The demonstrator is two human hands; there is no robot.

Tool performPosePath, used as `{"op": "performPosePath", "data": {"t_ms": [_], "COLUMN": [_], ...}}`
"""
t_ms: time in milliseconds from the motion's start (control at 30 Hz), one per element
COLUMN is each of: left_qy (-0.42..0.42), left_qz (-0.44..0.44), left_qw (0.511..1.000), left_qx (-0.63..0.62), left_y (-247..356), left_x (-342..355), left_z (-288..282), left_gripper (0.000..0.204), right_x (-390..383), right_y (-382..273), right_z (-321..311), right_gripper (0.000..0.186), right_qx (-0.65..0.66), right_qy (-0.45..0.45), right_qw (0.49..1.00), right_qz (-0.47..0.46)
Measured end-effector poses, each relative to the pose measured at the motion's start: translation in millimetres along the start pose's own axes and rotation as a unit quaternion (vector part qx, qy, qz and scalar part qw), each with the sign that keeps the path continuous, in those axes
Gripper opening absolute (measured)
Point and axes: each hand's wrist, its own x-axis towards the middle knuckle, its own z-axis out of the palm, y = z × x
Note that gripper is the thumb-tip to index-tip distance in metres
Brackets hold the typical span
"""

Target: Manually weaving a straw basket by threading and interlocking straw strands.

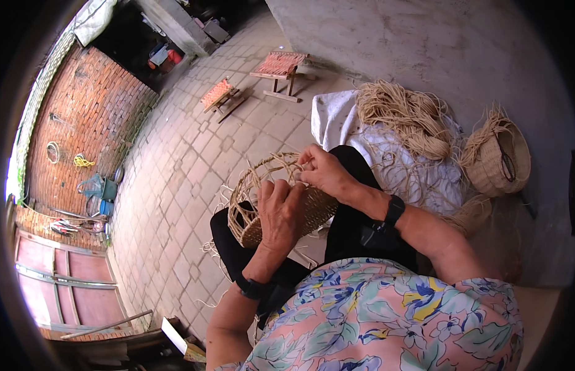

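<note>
A half-woven straw basket (316, 210) rests across my knees, its upper rim a loose lattice of pale cords with loose ends sticking out around it. My left hand (280, 213) lies over the near side of the basket, fingers curled at the woven edge. Close beside it, my right hand (324, 171) pinches at the rim with thumb and fingers drawn together. The two hands nearly meet at the rim; the strand between their fingertips is too small to make out clearly.
To the right, a big bundle of straw cord (401, 117) lies on a white cloth (334, 114), beside a finished-looking woven basket (497, 157). Two low stools with orange woven seats (280, 63) stand ahead on the paved floor (170, 185). A brick wall (83, 117) rises at left.
</note>
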Motion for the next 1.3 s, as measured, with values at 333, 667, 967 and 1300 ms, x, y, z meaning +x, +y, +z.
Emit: {"op": "performPosePath", "data": {"t_ms": [333,667,967,1300], "left_qy": [-0.022,-0.04,-0.143,-0.162], "left_qz": [-0.008,0.01,-0.1,-0.125], "left_qw": [0.999,0.998,0.985,0.978], "left_qx": [0.022,0.037,-0.004,-0.039], "left_y": [3.3,6.9,26.5,43.3], "left_x": [3.7,8.2,15.2,6.6], "left_z": [-4.7,-8.5,-3.2,0.5], "left_gripper": [0.013,0.018,0.035,0.035], "right_x": [-21.7,-135.6,-76.9,-22.3], "right_y": [-10.4,146.6,98.1,-34.2], "right_z": [-27.3,-332.6,-239.7,-48.2], "right_gripper": [0.02,0.025,0.031,0.017], "right_qx": [-0.08,-0.592,-0.594,-0.19], "right_qy": [0.063,0.302,-0.051,-0.122], "right_qw": [0.994,0.702,0.798,0.972], "right_qz": [0.04,0.256,0.086,-0.059]}}
